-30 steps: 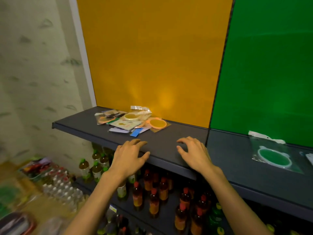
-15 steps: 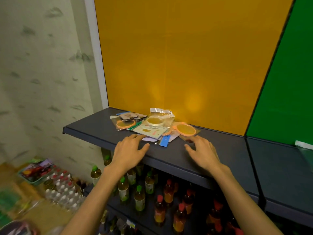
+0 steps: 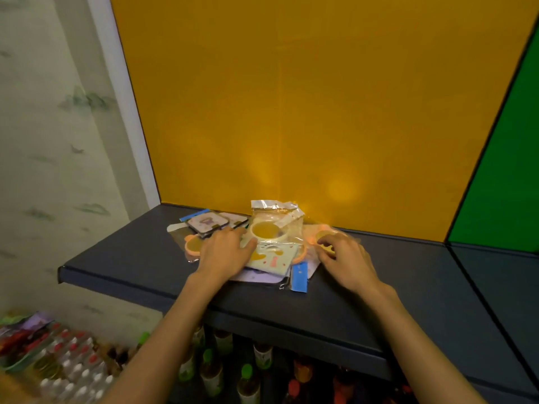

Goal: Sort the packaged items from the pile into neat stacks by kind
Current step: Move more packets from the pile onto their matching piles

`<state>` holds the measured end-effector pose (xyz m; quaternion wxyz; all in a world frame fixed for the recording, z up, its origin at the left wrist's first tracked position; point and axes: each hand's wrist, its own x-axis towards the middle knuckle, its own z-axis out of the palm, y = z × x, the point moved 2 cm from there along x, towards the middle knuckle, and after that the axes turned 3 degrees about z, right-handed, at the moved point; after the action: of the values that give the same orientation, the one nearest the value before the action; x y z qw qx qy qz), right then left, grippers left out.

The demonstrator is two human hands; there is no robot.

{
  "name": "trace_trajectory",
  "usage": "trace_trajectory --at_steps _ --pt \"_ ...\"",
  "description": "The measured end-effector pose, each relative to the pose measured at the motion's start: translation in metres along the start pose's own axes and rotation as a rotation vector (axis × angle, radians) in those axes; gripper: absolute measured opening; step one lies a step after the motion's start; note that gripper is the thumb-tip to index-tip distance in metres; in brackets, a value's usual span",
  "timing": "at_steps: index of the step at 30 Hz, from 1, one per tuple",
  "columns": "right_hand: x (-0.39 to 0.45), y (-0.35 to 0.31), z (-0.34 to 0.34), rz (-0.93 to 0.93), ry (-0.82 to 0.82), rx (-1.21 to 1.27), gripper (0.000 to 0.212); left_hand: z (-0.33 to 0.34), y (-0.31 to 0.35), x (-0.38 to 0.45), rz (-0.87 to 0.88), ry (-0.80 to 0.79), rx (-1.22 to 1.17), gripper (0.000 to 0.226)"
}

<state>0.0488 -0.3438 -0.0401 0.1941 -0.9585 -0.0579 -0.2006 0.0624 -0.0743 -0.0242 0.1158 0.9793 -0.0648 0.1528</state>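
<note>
We see the pile (image 3: 262, 243) of packaged items on a dark shelf (image 3: 140, 263), close to the far edge where the shelf meets a yellow panel (image 3: 291, 97). Our left hand (image 3: 226, 253) lies palm down on the left part of the pile, fingers spread and fairly straight, the fingertips reaching toward a dark-framed square pack (image 3: 207, 224) and the thumb pointing right against a clear bag (image 3: 274, 225) that holds a pale ring with an orange centre. Our right hand (image 3: 345, 258) rests on the right side of the pile with its fingers bent down onto an orange-rimmed disc (image 3: 323, 237) in clear wrap; we cannot tell whether it grips the disc or only presses on it. Between the hands lies a pale green card (image 3: 272, 258), and near it a bag with a blue header (image 3: 299, 277) sticks out toward us. Another orange disc (image 3: 194, 244) shows just left of the left hand. A green panel (image 3: 507, 185) stands at the far right. Below the shelf stand bottles (image 3: 248, 383) with green and red caps.
</note>
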Motion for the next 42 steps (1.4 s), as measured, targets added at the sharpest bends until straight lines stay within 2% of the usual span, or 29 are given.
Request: trace_trajectory --at_steps 8,11,13,18,25,29,32,38,42 --pt "0.011 -0.011 0.010 0.075 0.028 -0.041 0.028 0.022 -0.008 0.050 0.010 -0.077 -0.107 0.059" --pt "0.009 -0.016 0.011 0.101 0.050 -0.057 0.028 0.027 -0.011 0.064 -0.066 -0.147 -0.157 0.077" --pt "0.007 -0.020 0.012 0.109 0.048 -0.075 0.027 0.029 -0.014 0.072 -0.128 -0.184 -0.182 0.079" --pt "0.001 -0.028 0.017 0.119 0.052 -0.064 0.023 0.031 -0.024 0.083 -0.243 -0.287 -0.353 0.065" --pt "-0.002 -0.040 0.024 0.153 0.005 -0.050 0.027 0.030 -0.038 0.089 -0.346 -0.282 -0.716 0.035" --pt "0.002 -0.054 0.026 0.097 -0.005 -0.030 0.030 0.018 -0.053 0.083 -0.435 -0.254 -0.903 0.022" --pt "0.008 -0.062 0.030 0.064 -0.055 -0.024 0.034 0.006 -0.069 0.080 -0.466 -0.251 -1.008 0.024" --pt "0.015 -0.071 0.045 0.108 -0.235 -0.126 0.056 -0.014 -0.100 0.061 -0.560 -0.292 -1.329 0.034" --pt "0.019 -0.076 0.041 0.175 -0.315 -0.168 0.068 -0.024 -0.115 0.041 -0.599 -0.307 -1.454 0.020"
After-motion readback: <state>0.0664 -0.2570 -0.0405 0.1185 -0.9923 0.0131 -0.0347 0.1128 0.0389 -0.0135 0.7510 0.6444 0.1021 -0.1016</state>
